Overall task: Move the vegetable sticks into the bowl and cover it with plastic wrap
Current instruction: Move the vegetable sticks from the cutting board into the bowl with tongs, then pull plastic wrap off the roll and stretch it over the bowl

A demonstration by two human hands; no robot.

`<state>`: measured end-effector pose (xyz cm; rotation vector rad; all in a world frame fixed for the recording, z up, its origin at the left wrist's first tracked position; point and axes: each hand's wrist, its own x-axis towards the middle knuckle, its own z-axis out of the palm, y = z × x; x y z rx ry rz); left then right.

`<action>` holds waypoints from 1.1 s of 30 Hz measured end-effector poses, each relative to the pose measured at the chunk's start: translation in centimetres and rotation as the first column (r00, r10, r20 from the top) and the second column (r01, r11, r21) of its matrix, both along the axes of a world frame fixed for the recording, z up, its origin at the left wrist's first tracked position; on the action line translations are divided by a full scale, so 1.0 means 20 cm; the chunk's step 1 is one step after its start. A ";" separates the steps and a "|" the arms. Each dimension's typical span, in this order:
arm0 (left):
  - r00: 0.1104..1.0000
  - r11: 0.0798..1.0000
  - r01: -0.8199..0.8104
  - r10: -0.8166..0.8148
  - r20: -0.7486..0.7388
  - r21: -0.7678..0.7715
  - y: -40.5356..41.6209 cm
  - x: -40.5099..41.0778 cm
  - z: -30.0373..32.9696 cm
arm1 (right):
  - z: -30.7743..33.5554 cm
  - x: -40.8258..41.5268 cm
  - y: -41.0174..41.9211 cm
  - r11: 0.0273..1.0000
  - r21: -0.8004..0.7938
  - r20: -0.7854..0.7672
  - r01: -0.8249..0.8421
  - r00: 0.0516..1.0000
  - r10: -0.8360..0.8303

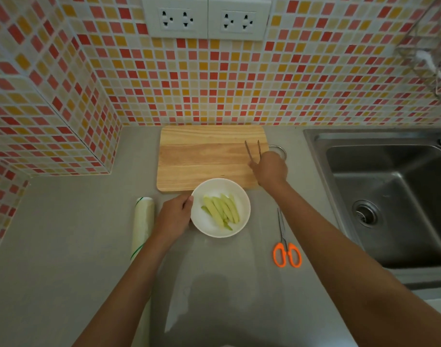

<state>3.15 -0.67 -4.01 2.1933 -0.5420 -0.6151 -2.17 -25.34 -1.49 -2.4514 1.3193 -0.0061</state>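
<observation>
A white bowl [242,196] stands on the grey counter just in front of the wooden cutting board [201,156]. Several pale green vegetable sticks [222,209] lie inside it. My left hand [175,214] grips the bowl's left rim. Over the board's right end, my right hand [270,169] holds wooden tongs [253,150], their tips apart and pointing toward the wall. No sticks show on the board. A roll of plastic wrap [141,226] lies lengthwise on the counter, left of my left hand.
Orange-handled scissors [285,246] lie right of the bowl. A steel sink [389,196] fills the right side. A tiled wall with power sockets [206,20] rises behind the board, and a tiled corner juts out at the left.
</observation>
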 end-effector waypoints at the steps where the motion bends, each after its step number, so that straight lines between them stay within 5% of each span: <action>1: 1.000 1.000 0.002 -0.002 0.000 0.002 0.00 0.00 0.00 | -0.03 0.03 -0.02 1.000 0.022 -0.010 0.001 1.000 -0.001; 12: 1.000 1.000 -0.008 0.008 -0.007 -0.001 0.00 0.00 -0.01 | -0.12 0.11 -0.08 1.000 0.017 -0.057 -0.023 0.998 0.024; 19: 1.000 0.999 -0.021 0.020 -0.018 -0.035 0.02 -0.02 0.00 | -0.03 -0.07 0.01 1.000 -0.001 0.097 -0.027 0.995 0.027; 26: 0.999 0.999 0.001 -0.003 -0.037 -0.048 0.05 -0.07 0.01 | 0.02 -0.40 0.33 0.897 0.399 0.228 -0.191 0.968 0.105; 33: 1.000 0.997 0.016 -0.016 0.004 -0.070 0.10 -0.18 0.08 | 0.07 -0.53 0.44 0.911 0.384 0.290 -0.147 0.956 0.032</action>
